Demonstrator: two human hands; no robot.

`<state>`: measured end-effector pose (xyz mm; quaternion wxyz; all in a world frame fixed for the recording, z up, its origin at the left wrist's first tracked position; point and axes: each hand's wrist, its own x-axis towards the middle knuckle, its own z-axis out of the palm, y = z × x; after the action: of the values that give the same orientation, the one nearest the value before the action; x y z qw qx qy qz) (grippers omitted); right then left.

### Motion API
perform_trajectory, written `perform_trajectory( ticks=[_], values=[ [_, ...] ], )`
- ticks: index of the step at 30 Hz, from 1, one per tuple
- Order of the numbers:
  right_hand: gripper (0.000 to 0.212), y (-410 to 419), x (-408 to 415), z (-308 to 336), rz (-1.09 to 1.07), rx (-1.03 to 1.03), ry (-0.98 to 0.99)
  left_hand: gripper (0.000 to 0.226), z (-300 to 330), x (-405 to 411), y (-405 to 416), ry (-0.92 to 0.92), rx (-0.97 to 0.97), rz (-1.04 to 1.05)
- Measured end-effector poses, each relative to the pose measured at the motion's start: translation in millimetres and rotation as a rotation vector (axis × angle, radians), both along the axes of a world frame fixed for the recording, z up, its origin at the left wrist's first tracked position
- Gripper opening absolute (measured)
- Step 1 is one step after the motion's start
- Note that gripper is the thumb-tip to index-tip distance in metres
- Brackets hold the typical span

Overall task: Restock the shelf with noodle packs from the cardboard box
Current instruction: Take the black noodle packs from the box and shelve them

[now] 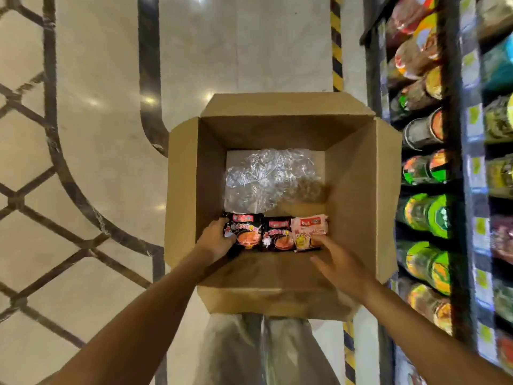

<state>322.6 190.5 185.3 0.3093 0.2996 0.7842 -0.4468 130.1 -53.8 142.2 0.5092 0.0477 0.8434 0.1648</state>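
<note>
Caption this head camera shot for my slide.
Left hand grips a black noodle pack in the cardboard box.

The open cardboard box (280, 207) sits on the floor (97, 162), the shelf (455, 190) to its right. In it, 3 noodle packs (277, 232) lie side by side along the near wall, crumpled plastic wrap (266, 179) behind them.
</note>
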Motion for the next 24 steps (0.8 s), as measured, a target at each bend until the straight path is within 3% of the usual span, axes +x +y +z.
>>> perform_trajectory(
  ticks=[7, 13, 18, 24],
  values=[
    [0.047, -3, -13, -150, 0.042, -0.075, 0.006, 0.061, -156, 14, -1, 0.011, -0.09, 0.136],
    [0.048, -13, -31, -244, 0.092, -0.109, 0.007, 0.093, -257, 20, -8, -0.07, -0.305, 0.249],
    [0.048, -23, -29, -289, 0.105, -0.111, -0.033, 0.104, -301, 32, -15, -0.099, -0.343, 0.332],
    [0.043, -39, -8, -307, 0.095, -0.152, 0.0, 0.101, -303, 39, -19, 0.06, -0.345, 0.388]
  ],
)
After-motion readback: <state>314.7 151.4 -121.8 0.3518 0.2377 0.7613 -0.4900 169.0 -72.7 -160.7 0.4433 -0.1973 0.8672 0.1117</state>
